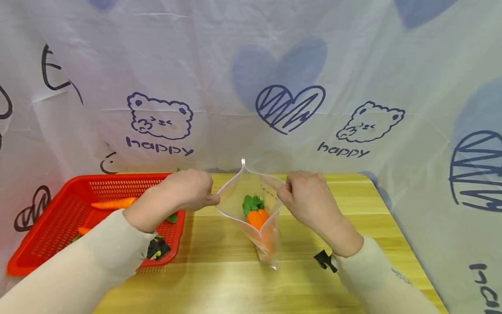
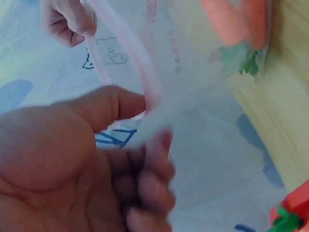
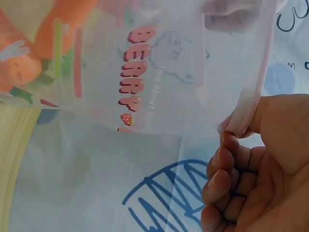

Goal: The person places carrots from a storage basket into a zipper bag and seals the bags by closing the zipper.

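A clear zip bag [image 1: 235, 198] with a pink-edged mouth is held up over the table, its mouth spread wide and its white slider [image 1: 243, 162] at the far corner. Inside lie orange carrots [image 1: 256, 219] with green leafy tops. My left hand [image 1: 188, 189] pinches the left rim between thumb and fingers; the left wrist view shows the rim passing under the thumb [image 2: 128, 102]. On the opposite side my right hand [image 1: 310, 196] pinches the other rim. Red "BERRY" lettering [image 3: 135, 72] runs across the bag in the right wrist view.
A red plastic basket [image 1: 178, 235] stands at the left, partly behind my left forearm, with carrots [image 1: 113, 203] and a dark item [image 1: 158, 247] in it. The wooden table [image 1: 219, 288] meets a hanging white sheet [image 1: 219, 87] printed with hearts and bears.
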A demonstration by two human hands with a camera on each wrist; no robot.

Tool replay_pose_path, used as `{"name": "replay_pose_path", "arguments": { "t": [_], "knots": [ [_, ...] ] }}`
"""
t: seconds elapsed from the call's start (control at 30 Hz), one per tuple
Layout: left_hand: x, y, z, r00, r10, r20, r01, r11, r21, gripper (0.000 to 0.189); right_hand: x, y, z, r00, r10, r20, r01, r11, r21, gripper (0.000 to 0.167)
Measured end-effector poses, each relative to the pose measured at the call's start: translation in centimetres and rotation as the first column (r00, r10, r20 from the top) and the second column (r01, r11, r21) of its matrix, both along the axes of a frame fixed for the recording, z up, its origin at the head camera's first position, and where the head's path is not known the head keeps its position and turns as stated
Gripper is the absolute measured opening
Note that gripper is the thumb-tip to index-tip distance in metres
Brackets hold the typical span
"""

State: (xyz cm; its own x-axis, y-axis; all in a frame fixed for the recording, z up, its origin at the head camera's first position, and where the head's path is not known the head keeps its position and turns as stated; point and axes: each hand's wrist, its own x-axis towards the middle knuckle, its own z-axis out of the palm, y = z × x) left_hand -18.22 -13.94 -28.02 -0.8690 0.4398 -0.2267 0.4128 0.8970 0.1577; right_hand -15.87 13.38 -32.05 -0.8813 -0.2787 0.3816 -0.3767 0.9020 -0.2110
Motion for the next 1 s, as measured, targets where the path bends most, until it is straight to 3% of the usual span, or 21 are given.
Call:
{"name": "replay_pose_path", "arguments": {
  "t": [0.07,0.13,0.3,0.43,0.57,0.8,1.0],
  "knots": [
    [0.0,0.2,-0.3,0.998,-0.040,0.039,0.038,0.998,0.049,0.032,0.0,-0.1,0.1,1.000,0.016,0.007,-0.016,1.000,-0.008,0.029],
    [-0.1,0.9,-0.6,0.998,-0.055,0.032,0.050,0.990,0.131,0.030,0.0,-0.3,0.3,0.999,0.034,0.008,-0.033,0.999,-0.011,0.029],
    [-0.2,2.4,-0.3,0.999,0.042,-0.020,-0.035,0.967,0.253,0.026,0.2,-1.0,1.1,0.999,0.044,0.031,-0.044,0.999,-0.008,0.028],
    [-0.2,2.3,0.0,0.995,0.096,-0.015,-0.089,0.962,0.260,0.028,0.2,-1.0,2.0,0.999,0.017,0.048,-0.017,1.000,-0.004,0.027],
    [-0.1,1.7,-0.4,0.993,0.119,-0.017,-0.111,0.965,0.239,0.031,-0.1,-1.0,2.2,0.998,-0.004,0.059,0.004,1.000,0.000,0.027],
    [0.3,1.2,-1.7,0.988,0.108,-0.107,-0.092,0.985,0.148,0.024,-0.5,-1.2,1.2,0.999,-0.019,0.039,0.017,0.999,0.051,0.026],
    [0.6,-0.3,-2.5,0.981,0.139,-0.138,-0.110,0.974,0.198,0.027,-0.4,-1.5,0.6,1.000,0.002,0.019,-0.003,0.999,0.050,0.025]
  ]
}}
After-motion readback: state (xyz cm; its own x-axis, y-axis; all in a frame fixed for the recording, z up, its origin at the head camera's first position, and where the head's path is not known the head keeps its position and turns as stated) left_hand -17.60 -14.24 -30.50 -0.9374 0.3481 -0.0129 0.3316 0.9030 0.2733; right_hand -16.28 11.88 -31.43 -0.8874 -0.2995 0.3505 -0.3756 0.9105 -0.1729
